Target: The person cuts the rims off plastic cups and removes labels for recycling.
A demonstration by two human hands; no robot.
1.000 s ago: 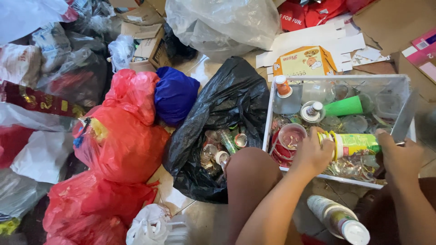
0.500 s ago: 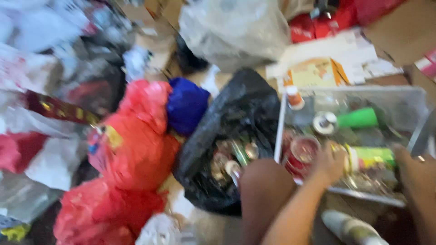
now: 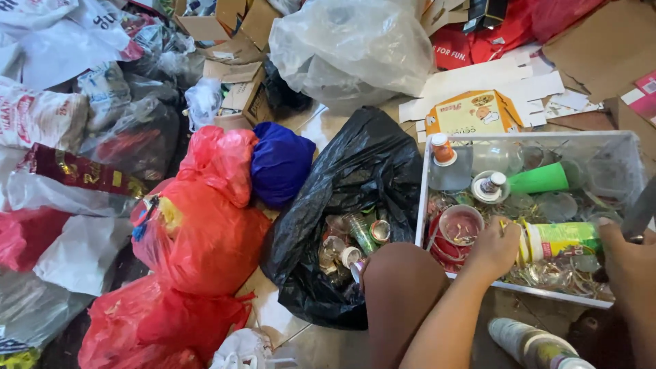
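A green and yellow labelled plastic bottle [image 3: 562,239] lies on its side at the front of a clear plastic bin [image 3: 420,205] full of cups and lids. My left hand [image 3: 493,247] grips its cap end. My right hand [image 3: 625,263] holds its base end at the right edge of view. A grey flat thing [image 3: 641,208] slants up beside my right hand; what it is cannot be told. My knee [image 3: 400,294] sits just left of the bin.
An open black bag [image 3: 369,171] with cups and bottles lies left of the bin. Beyond it are red bags [image 3: 205,239], a blue bag [image 3: 280,160], a big clear bag [image 3: 348,48] and cardboard. A white bottle [image 3: 529,342] lies by my leg.
The view swung and blurred, then settled. Both hands stay on the green and yellow bottle in the bin, in about the same place.
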